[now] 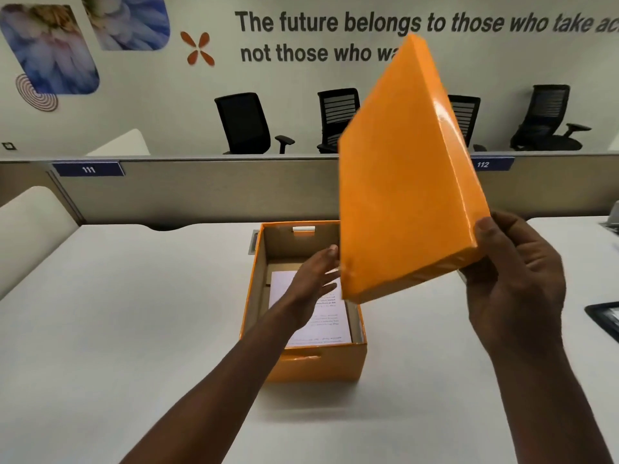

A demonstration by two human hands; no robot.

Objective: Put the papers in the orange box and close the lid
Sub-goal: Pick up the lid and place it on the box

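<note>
An orange box (311, 363) stands open on the white table, its brown inside showing. White printed papers (321, 319) lie flat on its bottom. My right hand (512, 286) grips the orange lid (405, 182) by its lower right corner and holds it tilted up on edge, above and to the right of the box. My left hand (318, 279) hovers over the box with fingers spread, close to the lid's lower left corner; whether it touches the lid I cannot tell.
The white table (134, 329) stretches left and right of the box. A dark tray or tablet (604, 318) lies at the right edge. A grey partition (217, 192) with number plates runs behind; black office chairs (248, 125) stand beyond it.
</note>
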